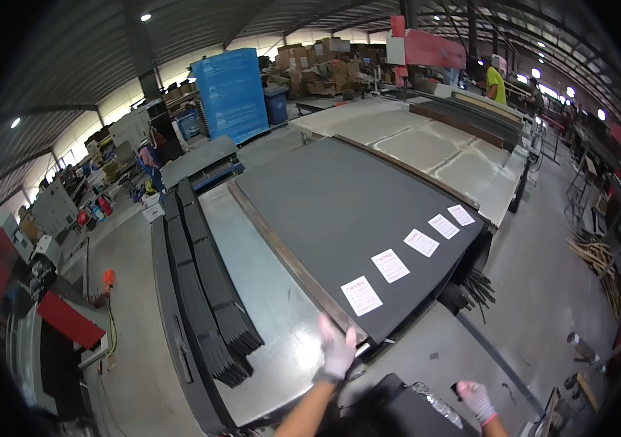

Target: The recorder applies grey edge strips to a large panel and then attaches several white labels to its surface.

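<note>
My left hand [337, 349], in a pale glove, is at the near end of a long brown strip [281, 251] with its thumb and fingers apart. It holds nothing that I can see; whether it touches the strip I cannot tell. Beside the strip lies a wide dark grey sheet or stack of sheets [325, 197]. Several white printed paper slips [361, 295] lie in a row along its right edge. Low on the right, my gloved right hand [476, 400] is closed around a small black object [457, 391], mostly hidden by the fingers.
Left of the strip, long folded dark metal pieces [205, 284] lie in stacks on a bare metal sheet [252, 291]. A black surface with a crumpled silvery wrap [434, 404] is near my body. Farther off stand a blue-wrapped stack [230, 95] and a person in yellow [496, 84].
</note>
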`<state>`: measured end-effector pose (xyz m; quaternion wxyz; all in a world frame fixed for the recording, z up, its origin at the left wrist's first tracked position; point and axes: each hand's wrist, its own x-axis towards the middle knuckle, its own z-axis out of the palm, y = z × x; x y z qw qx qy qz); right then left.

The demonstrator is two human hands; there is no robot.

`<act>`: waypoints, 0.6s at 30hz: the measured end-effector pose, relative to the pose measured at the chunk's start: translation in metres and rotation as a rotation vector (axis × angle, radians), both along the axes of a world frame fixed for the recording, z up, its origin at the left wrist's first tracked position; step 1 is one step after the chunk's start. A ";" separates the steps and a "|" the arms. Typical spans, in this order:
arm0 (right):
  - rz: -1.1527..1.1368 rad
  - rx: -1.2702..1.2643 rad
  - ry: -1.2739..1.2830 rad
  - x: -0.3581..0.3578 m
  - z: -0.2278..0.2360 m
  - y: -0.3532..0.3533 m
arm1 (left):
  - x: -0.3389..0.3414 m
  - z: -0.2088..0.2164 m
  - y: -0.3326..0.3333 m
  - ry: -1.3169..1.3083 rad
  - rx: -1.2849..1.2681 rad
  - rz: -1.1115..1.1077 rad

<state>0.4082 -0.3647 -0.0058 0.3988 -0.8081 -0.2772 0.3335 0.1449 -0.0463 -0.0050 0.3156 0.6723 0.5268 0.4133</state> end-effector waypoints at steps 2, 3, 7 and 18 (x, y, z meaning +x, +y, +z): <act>0.221 -0.157 0.011 -0.013 0.030 -0.017 | -0.007 0.019 -0.090 -0.082 -0.133 0.190; 0.362 -0.250 0.141 -0.023 0.079 -0.023 | -0.018 0.004 -0.132 -0.140 -0.173 0.284; 0.438 -0.292 0.475 -0.002 0.112 -0.128 | -0.031 0.018 -0.206 -0.592 -0.803 0.079; 0.901 -0.047 -0.539 -0.107 0.231 -0.072 | -0.110 0.032 -0.061 -1.469 -0.987 -0.165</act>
